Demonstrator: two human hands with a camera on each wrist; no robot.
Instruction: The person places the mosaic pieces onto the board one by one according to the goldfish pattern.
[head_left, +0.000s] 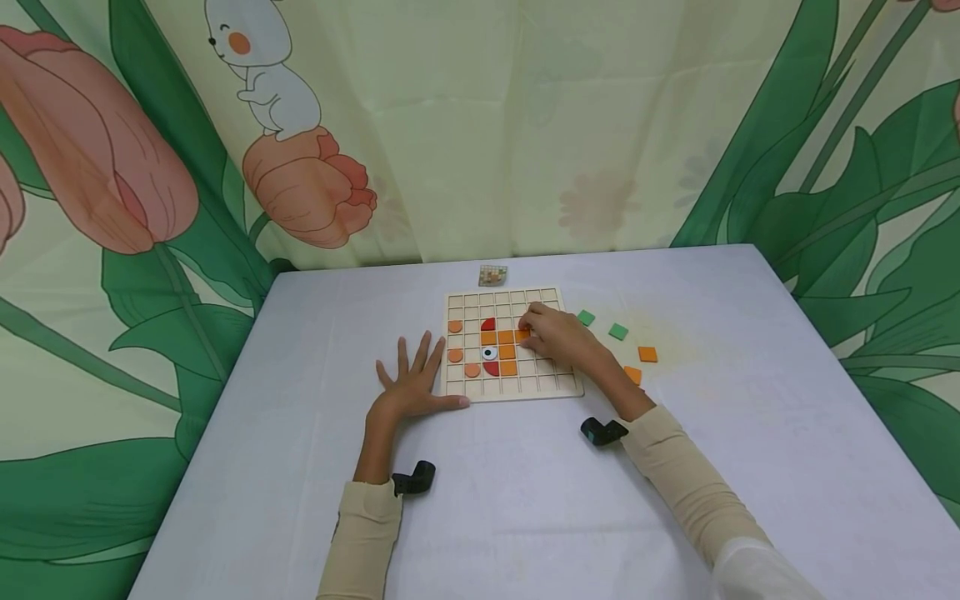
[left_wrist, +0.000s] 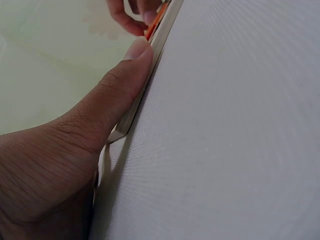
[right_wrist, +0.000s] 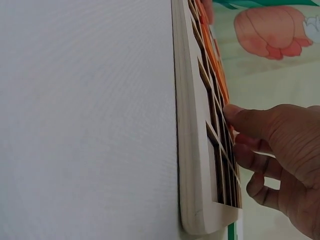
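Note:
A wooden grid board (head_left: 551, 383) lies on the table with orange squares (head_left: 507, 352), red quarter-round pieces (head_left: 488, 324), a round eye piece (head_left: 489, 353) and several orange discs (head_left: 455, 356) in its cells. My left hand (head_left: 411, 390) is spread flat at the board's left side; its thumb (left_wrist: 127, 75) lies along the front edge in the left wrist view. Over the middle of the grid, my right hand (head_left: 564, 337) pinches an orange square tile (head_left: 522, 337) at the right end of the orange row. In the right wrist view its thumb (right_wrist: 245, 119) comes down at the cells, other fingers bent.
Two green squares (head_left: 618, 332) and two orange squares (head_left: 647, 354) lie loose on the table right of the board. Behind the board sits a small patterned packet (head_left: 492, 275). A printed curtain (head_left: 480, 167) hangs past the table's far edge.

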